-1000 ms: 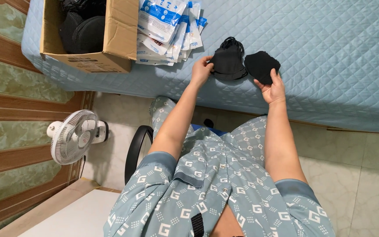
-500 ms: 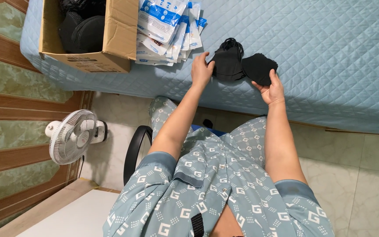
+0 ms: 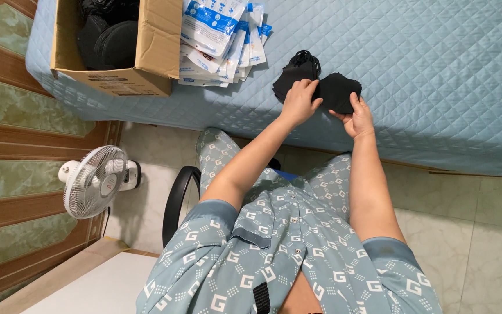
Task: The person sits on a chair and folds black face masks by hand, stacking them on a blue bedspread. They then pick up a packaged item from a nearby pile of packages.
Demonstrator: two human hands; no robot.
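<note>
Our right hand (image 3: 357, 118) pinches a black face mask (image 3: 339, 90) and our left hand (image 3: 299, 103) holds another black mask (image 3: 293, 74), both on the blue bed (image 3: 437, 70), top middle. Farther, packets (image 3: 219, 35) and a cardboard box (image 3: 152, 46).

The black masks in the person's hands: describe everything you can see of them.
The black masks are thin, soft-looking fabric pieces with rounded outlines, resting on the quilted blue bed cover near its edge. Looped black ear straps bunch at the top of the left pile. The left hand presses on the left pile; the right hand pinches the lower edge of the right piece. How many there are cannot be told.
</note>
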